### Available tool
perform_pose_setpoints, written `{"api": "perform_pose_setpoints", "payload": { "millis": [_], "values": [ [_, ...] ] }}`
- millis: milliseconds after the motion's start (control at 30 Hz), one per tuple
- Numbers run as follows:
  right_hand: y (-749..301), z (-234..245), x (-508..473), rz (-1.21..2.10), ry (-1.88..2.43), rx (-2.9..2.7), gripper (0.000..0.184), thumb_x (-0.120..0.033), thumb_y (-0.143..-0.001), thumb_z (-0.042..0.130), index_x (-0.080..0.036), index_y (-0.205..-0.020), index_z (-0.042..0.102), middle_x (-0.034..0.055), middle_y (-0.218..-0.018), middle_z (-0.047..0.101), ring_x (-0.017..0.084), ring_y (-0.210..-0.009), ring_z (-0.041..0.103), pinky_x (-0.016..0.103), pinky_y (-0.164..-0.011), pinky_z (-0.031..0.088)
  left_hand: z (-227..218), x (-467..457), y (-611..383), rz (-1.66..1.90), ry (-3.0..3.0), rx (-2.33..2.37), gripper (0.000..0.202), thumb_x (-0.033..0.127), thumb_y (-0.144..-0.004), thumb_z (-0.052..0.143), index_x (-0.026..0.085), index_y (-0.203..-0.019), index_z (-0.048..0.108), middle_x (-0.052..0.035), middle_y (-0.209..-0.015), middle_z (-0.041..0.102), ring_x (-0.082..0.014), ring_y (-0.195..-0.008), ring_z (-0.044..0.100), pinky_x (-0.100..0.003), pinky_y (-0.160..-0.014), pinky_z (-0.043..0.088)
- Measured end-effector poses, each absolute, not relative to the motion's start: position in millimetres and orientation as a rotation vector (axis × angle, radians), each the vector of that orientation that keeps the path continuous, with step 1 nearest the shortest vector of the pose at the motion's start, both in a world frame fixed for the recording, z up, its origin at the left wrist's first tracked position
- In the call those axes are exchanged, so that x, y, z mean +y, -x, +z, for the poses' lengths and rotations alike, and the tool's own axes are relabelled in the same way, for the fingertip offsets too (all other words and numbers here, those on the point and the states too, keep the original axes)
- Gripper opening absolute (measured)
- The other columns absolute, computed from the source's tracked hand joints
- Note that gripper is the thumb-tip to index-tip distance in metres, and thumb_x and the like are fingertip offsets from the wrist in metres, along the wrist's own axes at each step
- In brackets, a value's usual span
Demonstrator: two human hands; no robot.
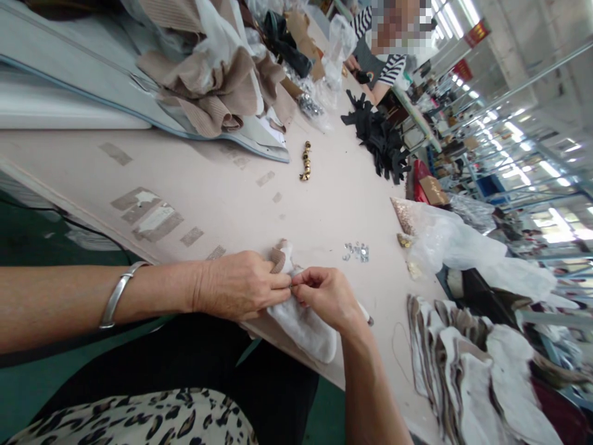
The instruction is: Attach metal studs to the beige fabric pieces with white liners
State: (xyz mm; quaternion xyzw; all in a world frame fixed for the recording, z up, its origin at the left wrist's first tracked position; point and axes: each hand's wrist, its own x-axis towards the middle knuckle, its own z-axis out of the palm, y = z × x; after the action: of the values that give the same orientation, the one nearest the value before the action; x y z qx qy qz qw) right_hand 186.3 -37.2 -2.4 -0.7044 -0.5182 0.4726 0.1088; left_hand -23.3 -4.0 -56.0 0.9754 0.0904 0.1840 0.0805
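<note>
My left hand (241, 285) is closed on a white fleecy fabric piece (303, 327) with a tan knit cuff, at the near edge of the pale table (241, 198). My right hand (327, 296) meets it fingertip to fingertip, pinching something small at the fabric that I cannot make out. A silver bangle (118, 295) sits on my left wrist. A few small clear studs (356, 251) lie just beyond the hands.
A stack of similar white and tan pieces (467, 364) lies at the right. A string of gold beads (305, 162), a heap of tan knitwear (208, 74), black cut pieces (382, 139) and plastic bags (456, 244) lie farther up. Another person in a striped top (391, 65) works at the far end.
</note>
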Motion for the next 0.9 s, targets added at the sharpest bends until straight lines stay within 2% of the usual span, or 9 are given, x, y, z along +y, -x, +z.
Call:
{"api": "perform_pose_setpoints", "payload": {
  "millis": [100,267,400,533,633,733,800,833,900],
  "values": [
    [-186,0,-37,1.323,2.076,-1.657,0.02,-0.02,-0.07,0.059,-0.018,-0.076,0.078,-0.0014,-0.066,0.071,0.012,-0.058,0.057,0.025,-0.056,0.039,-58,-4,23,0.584,-2.93,0.272,0.032,0.029,-0.08,0.078,0.017,-0.109,0.07,-0.0032,-0.101,0.072,-0.0203,-0.071,0.06,-0.038,-0.06,0.042],
    [-192,-4,-47,1.25,1.937,-1.69,0.021,-0.023,-0.078,0.063,-0.021,-0.086,0.082,0.0006,-0.073,0.075,0.017,-0.07,0.064,0.028,-0.064,0.047,-60,-4,23,0.619,-2.941,0.274,0.026,0.028,-0.087,0.069,0.018,-0.11,0.069,-0.0052,-0.102,0.072,-0.0203,-0.072,0.061,-0.037,-0.061,0.043],
    [-194,-14,-57,1.051,1.825,-1.76,0.02,-0.02,-0.082,0.065,-0.027,-0.089,0.084,0.0012,-0.082,0.076,0.019,-0.078,0.067,0.033,-0.076,0.051,-60,-4,23,0.585,-2.94,0.285,0.031,0.029,-0.086,0.07,0.017,-0.114,0.068,-0.0062,-0.109,0.073,-0.0203,-0.072,0.062,-0.037,-0.062,0.045],
    [-192,-17,-63,0.985,1.772,-1.8,0.024,-0.016,-0.084,0.065,-0.029,-0.09,0.084,0.0009,-0.081,0.073,0.018,-0.077,0.067,0.031,-0.075,0.051,-57,-5,24,0.51,-2.961,0.316,0.034,0.026,-0.084,0.071,0.018,-0.117,0.068,-0.0083,-0.123,0.071,-0.0203,-0.073,0.065,-0.036,-0.063,0.046],
    [-203,-13,-69,0.855,1.753,-1.785,0.023,-0.02,-0.088,0.065,-0.027,-0.101,0.082,0.0022,-0.087,0.074,0.018,-0.079,0.066,0.032,-0.076,0.053,-55,-6,24,0.505,-2.973,0.297,0.037,0.026,-0.084,0.071,0.018,-0.121,0.067,-0.0076,-0.129,0.07,-0.0197,-0.077,0.066,-0.036,-0.066,0.048],
    [-231,-15,-80,0.426,1.854,-1.713,0.03,-0.033,-0.094,0.06,-0.023,-0.118,0.076,0.01,-0.114,0.074,0.025,-0.106,0.066,0.045,-0.098,0.052,-55,-5,24,0.507,-2.974,0.275,0.038,0.027,-0.086,0.071,0.018,-0.122,0.067,-0.0051,-0.128,0.071,-0.0192,-0.08,0.067,-0.035,-0.07,0.049],
    [-253,-24,-90,0.221,1.942,-1.696,0.038,-0.04,-0.093,0.06,-0.019,-0.121,0.073,0.0169,-0.133,0.068,0.033,-0.128,0.057,0.058,-0.112,0.041,-55,-5,24,0.504,-2.977,0.279,0.036,0.026,-0.086,0.071,0.018,-0.121,0.068,-0.0039,-0.128,0.072,-0.0193,-0.082,0.068,-0.035,-0.071,0.049],
    [-263,-29,-95,0.2,1.965,-1.701,0.04,-0.043,-0.091,0.06,-0.017,-0.119,0.073,0.0195,-0.137,0.065,0.036,-0.133,0.053,0.063,-0.115,0.036,-55,-5,24,0.509,-2.977,0.284,0.035,0.027,-0.086,0.071,0.018,-0.12,0.068,-0.0035,-0.128,0.072,-0.0193,-0.082,0.068,-0.036,-0.071,0.049],
    [-275,-37,-104,0.259,1.989,-1.674,0.039,-0.045,-0.088,0.062,-0.016,-0.111,0.073,0.021,-0.132,0.067,0.037,-0.131,0.054,0.065,-0.114,0.035,-55,-5,23,0.528,-2.979,0.286,0.034,0.027,-0.087,0.071,0.019,-0.119,0.068,-0.0031,-0.127,0.073,-0.0192,-0.08,0.068,-0.036,-0.07,0.049]
  ]
}}
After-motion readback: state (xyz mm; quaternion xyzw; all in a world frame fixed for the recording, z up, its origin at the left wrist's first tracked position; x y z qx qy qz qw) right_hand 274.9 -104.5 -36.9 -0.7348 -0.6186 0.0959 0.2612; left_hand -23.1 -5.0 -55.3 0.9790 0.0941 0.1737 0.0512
